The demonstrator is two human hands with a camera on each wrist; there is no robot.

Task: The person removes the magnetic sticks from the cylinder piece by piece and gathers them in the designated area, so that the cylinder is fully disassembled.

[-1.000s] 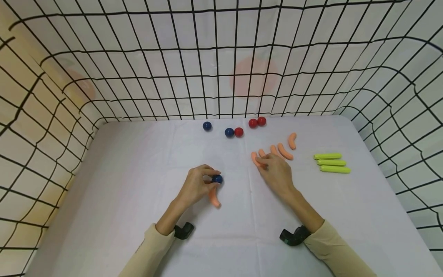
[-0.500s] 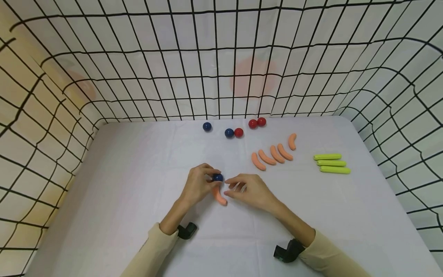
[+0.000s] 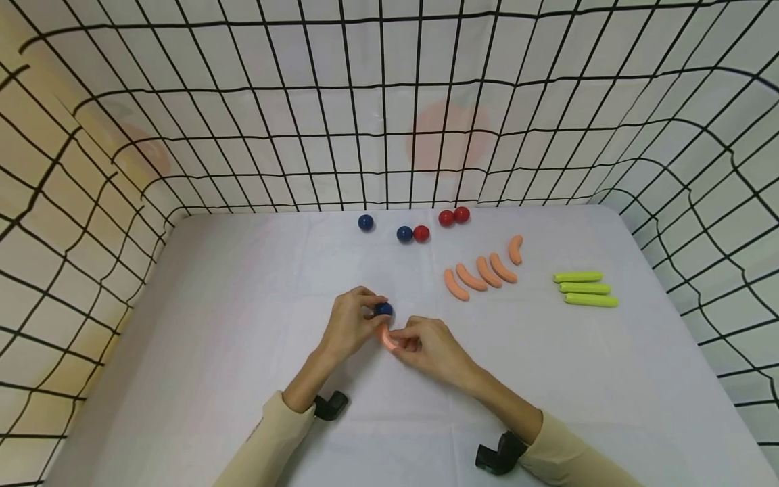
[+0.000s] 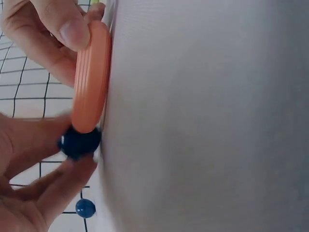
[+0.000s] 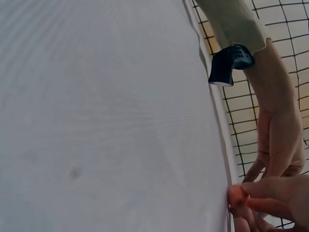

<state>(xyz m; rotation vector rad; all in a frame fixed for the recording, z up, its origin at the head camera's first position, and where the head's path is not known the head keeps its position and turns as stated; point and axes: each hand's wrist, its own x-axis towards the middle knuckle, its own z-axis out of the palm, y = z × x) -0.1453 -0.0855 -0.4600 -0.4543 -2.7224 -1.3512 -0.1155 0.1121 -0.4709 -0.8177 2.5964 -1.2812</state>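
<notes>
My left hand (image 3: 351, 323) pinches a dark blue ball (image 3: 383, 309) between thumb and fingertips, low over the white cloth. A curved orange piece (image 4: 91, 77), ribbed along its side, meets the ball at one end in the left wrist view. Its other end is pinched by the thumb and fingers of my right hand (image 3: 433, 348). In the right wrist view, only the near end of the orange piece (image 5: 237, 196) shows between the fingers. The two hands are close together, near the middle of the table.
Several curved orange pieces (image 3: 485, 272) lie in a row right of centre. Beyond them are red balls (image 3: 446, 218) and two more blue balls (image 3: 366, 222). Three lime-green sticks (image 3: 587, 288) lie at the right. Black wire mesh (image 3: 383, 135) walls in the white table (image 3: 243, 270).
My right hand has left the row of orange pieces, come left and taken hold of the curved piece beside the blue ball. That piece's free end has swung right. My left hand keeps its pinch.
</notes>
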